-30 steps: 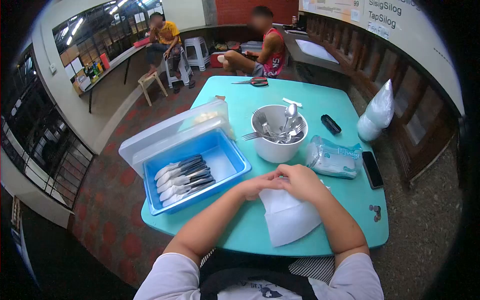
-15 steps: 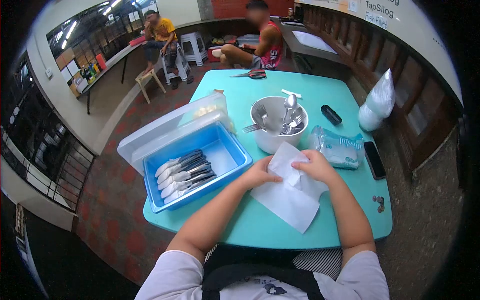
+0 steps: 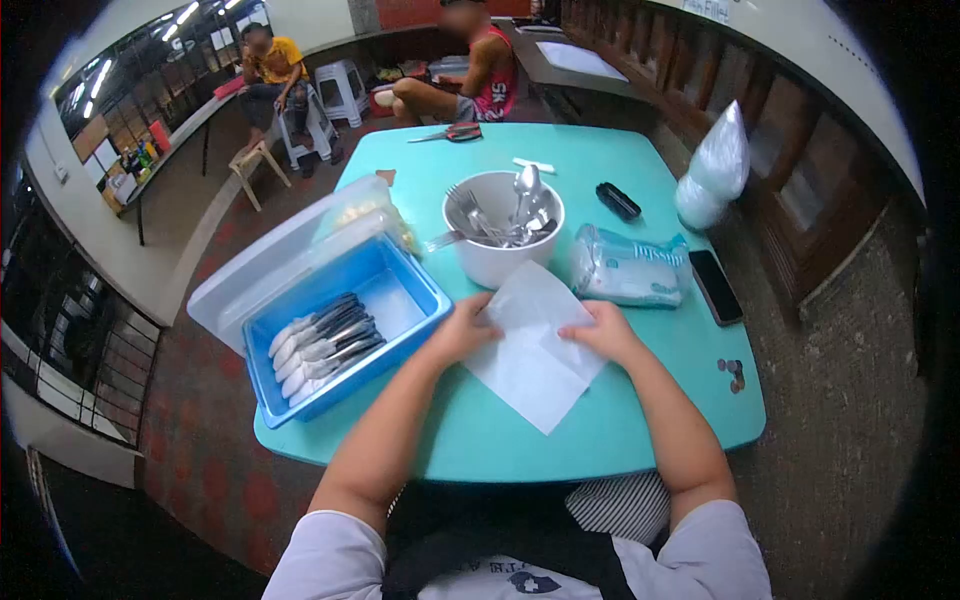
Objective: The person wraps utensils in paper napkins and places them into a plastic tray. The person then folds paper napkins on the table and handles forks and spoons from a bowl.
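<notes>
A white paper napkin (image 3: pixel 540 360) lies spread out on the turquoise table in front of me, one corner toward me and light creases across it. My left hand (image 3: pixel 466 330) grips its left edge, thumb on top. The right edge is pinched by my right hand (image 3: pixel 604 333). Just beyond the napkin stands a white bucket (image 3: pixel 508 266) with several forks and spoons (image 3: pixel 524 195) sticking up. To the left, a blue plastic bin (image 3: pixel 400 275) holds several cutlery sets (image 3: pixel 322 345) with their ends wrapped in white napkin.
A clear lid (image 3: pixel 225 270) leans on the bin. At right are a plastic-wrapped napkin pack (image 3: pixel 630 268), a phone (image 3: pixel 716 287), a black case (image 3: pixel 618 201), coins (image 3: pixel 735 376) and a plastic-wrapped bundle (image 3: pixel 714 175). Scissors (image 3: pixel 460 132) lie at the far edge. Two people sit beyond.
The napkin, earlier lifted and bunched between my hands, now lies flatter. My hands have moved farther apart toward its side edges. The view has shifted slightly, moving the table leftward in frame.
</notes>
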The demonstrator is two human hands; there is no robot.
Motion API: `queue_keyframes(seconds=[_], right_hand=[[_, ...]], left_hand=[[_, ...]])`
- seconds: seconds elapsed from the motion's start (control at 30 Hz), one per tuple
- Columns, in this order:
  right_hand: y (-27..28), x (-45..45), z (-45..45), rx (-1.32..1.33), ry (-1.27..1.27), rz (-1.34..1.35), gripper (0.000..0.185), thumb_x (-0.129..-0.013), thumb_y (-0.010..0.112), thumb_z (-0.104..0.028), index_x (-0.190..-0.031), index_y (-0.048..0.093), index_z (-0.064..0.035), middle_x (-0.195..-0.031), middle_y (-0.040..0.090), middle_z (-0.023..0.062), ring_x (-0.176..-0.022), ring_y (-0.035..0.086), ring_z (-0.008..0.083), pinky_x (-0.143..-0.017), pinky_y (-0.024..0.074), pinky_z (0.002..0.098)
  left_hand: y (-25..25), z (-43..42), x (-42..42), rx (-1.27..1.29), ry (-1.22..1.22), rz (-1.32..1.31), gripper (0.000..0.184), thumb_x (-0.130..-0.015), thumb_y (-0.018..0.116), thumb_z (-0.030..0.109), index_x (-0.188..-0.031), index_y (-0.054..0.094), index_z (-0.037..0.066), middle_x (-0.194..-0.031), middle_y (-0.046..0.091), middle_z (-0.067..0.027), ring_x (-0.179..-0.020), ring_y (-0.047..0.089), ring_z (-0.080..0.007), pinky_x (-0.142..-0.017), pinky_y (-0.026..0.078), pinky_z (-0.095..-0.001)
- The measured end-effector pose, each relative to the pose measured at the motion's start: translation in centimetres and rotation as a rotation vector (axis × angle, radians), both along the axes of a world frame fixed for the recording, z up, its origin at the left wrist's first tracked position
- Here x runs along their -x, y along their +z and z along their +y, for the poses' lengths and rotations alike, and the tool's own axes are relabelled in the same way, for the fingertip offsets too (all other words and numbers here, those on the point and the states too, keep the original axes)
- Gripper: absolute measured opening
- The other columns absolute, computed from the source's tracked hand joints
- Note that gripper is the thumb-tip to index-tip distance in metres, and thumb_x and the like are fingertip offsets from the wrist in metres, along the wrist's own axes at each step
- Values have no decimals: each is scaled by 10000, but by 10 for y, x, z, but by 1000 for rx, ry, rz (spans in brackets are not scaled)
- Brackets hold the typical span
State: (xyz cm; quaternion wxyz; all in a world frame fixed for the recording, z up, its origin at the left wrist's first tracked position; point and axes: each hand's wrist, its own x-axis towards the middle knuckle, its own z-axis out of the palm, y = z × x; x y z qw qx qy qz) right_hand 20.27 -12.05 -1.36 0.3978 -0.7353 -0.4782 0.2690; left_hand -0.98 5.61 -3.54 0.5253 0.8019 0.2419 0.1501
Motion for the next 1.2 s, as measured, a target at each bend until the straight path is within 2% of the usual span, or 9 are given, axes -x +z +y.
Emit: queue_keyframes(seconds=[0.17,0.37,0.4,0.5,0.6,0.7,0.73,0.97,1.2], right_hand=[[-8,-18,0,-38,13,-176,327,-734,773,-246,-943,715,-1,-801,709,119,-704,651,197,-670,494,331],[-12,-17,-1,-150,-5,-230,221,-731,749,-135,-908,724,-6,-889,707,146,-765,667,241,-726,511,344],[-6,-14,-2,-132,-2,-227,179,-731,728,-83,-899,729,-19,-907,703,143,-793,673,237,-750,516,345],[-6,-16,-1,-150,40,-202,181,-707,696,-48,-882,743,-52,-864,691,117,-792,662,239,-740,510,328],[-11,-19,-1,-191,85,-232,198,-661,649,-7,-819,749,-71,-833,664,95,-805,642,240,-744,499,316],[-11,-21,-2,-233,152,-209,221,-627,594,25,-753,742,-78,-827,644,90,-818,623,244,-758,489,313],[-11,-23,-2,-240,162,-203,223,-624,584,31,-745,738,-74,-828,644,90,-823,623,243,-763,488,314],[-7,-19,-3,-241,200,-178,239,-624,558,40,-744,737,-63,-831,642,86,-839,625,236,-783,484,314],[-7,-26,-6,-192,252,-196,253,-631,566,51,-738,746,-90,-859,635,56,-851,618,202,-784,478,290]], left_hand=[[8,-4,2,-65,5,37,510,-718,763,73,-1191,598,-23,-1093,658,-104,-1004,603,-186,-894,466,-317],[-16,3,2,-224,24,-43,354,-723,710,37,-1070,650,-2,-984,657,-83,-889,607,-175,-803,479,-294],[-7,-3,3,-206,43,-22,310,-715,684,6,-1022,649,-12,-957,649,-81,-885,605,-166,-787,483,-286],[7,-5,6,-264,-62,28,239,-710,651,-31,-948,634,-17,-926,630,-83,-892,605,-168,-770,489,-290],[5,-8,6,-188,-81,-82,208,-682,607,-86,-872,608,-2,-887,588,-77,-862,596,-190,-762,482,-304],[13,-9,7,-330,-133,-80,238,-650,576,-128,-839,598,15,-871,550,-74,-836,579,-211,-754,471,-314],[15,-10,7,-289,-152,-84,256,-621,561,-149,-815,591,16,-857,528,-76,-817,563,-224,-750,461,-314],[10,-6,8,-308,-177,-20,204,-630,571,-125,-794,588,-5,-843,535,-98,-800,573,-231,-730,469,-319],[31,-15,15,-359,-252,131,173,-651,589,-93,-802,608,-11,-835,567,-122,-794,588,-254,-704,479,-332]])
